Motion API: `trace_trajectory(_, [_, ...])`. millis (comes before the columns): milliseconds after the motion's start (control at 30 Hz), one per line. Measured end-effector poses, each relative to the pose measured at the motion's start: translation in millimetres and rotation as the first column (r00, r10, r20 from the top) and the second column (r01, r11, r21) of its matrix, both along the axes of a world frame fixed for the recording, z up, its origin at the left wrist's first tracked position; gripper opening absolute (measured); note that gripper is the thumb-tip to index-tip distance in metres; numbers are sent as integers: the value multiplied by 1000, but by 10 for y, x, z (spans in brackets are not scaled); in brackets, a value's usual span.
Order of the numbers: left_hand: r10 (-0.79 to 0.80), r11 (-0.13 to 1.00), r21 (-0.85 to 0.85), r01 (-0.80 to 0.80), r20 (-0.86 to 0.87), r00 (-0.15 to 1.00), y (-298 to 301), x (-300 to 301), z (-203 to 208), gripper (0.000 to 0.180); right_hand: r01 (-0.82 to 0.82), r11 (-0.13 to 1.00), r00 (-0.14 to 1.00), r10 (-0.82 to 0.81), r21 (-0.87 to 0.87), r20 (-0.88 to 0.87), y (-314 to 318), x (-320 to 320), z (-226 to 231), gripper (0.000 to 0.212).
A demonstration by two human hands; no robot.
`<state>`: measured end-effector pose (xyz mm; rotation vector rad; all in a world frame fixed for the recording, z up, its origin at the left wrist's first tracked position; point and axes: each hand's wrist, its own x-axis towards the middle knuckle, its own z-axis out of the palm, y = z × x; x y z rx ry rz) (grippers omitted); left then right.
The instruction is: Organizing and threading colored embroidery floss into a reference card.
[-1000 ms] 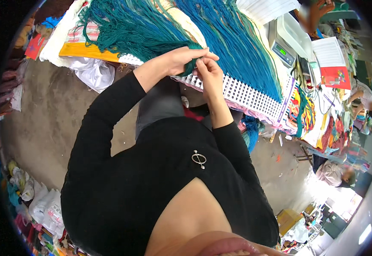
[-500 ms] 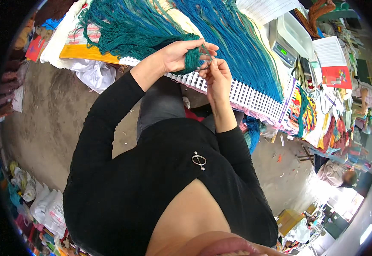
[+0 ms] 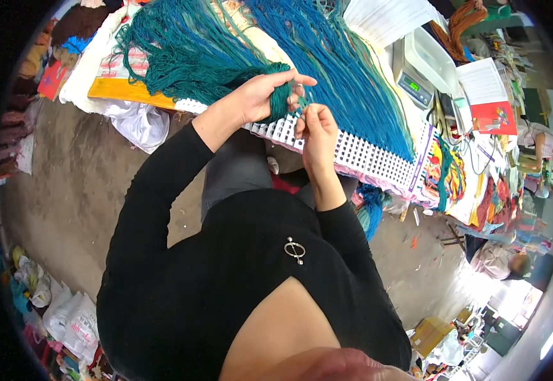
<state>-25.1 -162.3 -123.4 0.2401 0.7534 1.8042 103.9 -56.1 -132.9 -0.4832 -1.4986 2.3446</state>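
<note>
Dark green yarn (image 3: 280,96) is looped over the palm of my left hand (image 3: 255,96), whose thumb and fingers curl around it. Close by on the right, my right hand (image 3: 319,132) pinches with thumb and fingertips a thin strand running from the looped yarn. From the left hand, the green yarn trails into a loose spread of green strands (image 3: 178,70) on the table. Beside it, long blue yarn strands (image 3: 333,76) lie fanned across the table. Under both hands runs a white board with rows of dark holes (image 3: 378,151).
A digital scale with a clear tray (image 3: 414,86) stands right of the blue yarn, with paper sheets (image 3: 384,18) behind. A red and white booklet (image 3: 493,117) lies farther right, near multicoloured yarn (image 3: 452,168). A white plastic bag (image 3: 140,124) hangs at the table's left edge.
Both hands have dropped slightly toward me. My right hand has moved a little down and away from the looped yarn, with the strand still pinched.
</note>
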Motion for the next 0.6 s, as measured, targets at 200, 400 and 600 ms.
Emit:
trace_trajectory(200, [45,992,-107,-61,-148,988,-30,0,51,42,-81,994,995,77,72,62,-17,35,-13,17])
trace_trajectory(400, [50,991,-120,-59,-71,996,-20,25,48,42,-20,997,1000,19,68,22,-58,11,11,20])
trace_trajectory(600, [25,999,-48,-25,-4,1000,-18,-16,27,42,-19,999,999,21,-38,38,-69,16,34,21])
